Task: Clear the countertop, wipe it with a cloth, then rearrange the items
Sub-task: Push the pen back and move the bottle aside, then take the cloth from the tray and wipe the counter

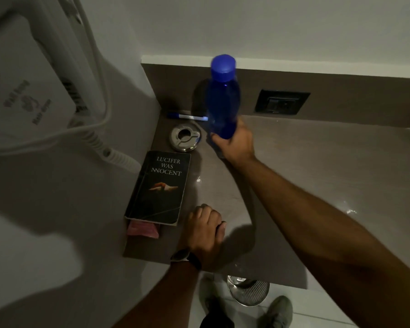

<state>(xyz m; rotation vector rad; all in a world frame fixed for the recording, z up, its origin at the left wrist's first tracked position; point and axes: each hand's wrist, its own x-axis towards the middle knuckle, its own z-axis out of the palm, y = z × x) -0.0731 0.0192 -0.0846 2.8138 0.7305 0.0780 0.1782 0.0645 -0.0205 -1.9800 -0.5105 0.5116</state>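
My right hand (234,143) grips the base of a blue plastic bottle (223,95) with a blue cap, held upright just above the brown countertop (305,174) near the back wall. My left hand (205,229) rests as a loose fist on the counter's front part, just right of a black book (160,188) that reads "Lucifer Was Innocent". A pink cloth (142,230) pokes out from under the book's near end. A round metal ashtray (185,137) sits behind the book. A blue and white pen (187,116) lies along the back wall.
A white wall-mounted hair dryer (29,74) with a coiled cord (109,147) hangs at the left. A black wall socket (282,102) is set in the backsplash. Below the counter's front edge stand a metal bin (247,292) and my shoes (278,313).
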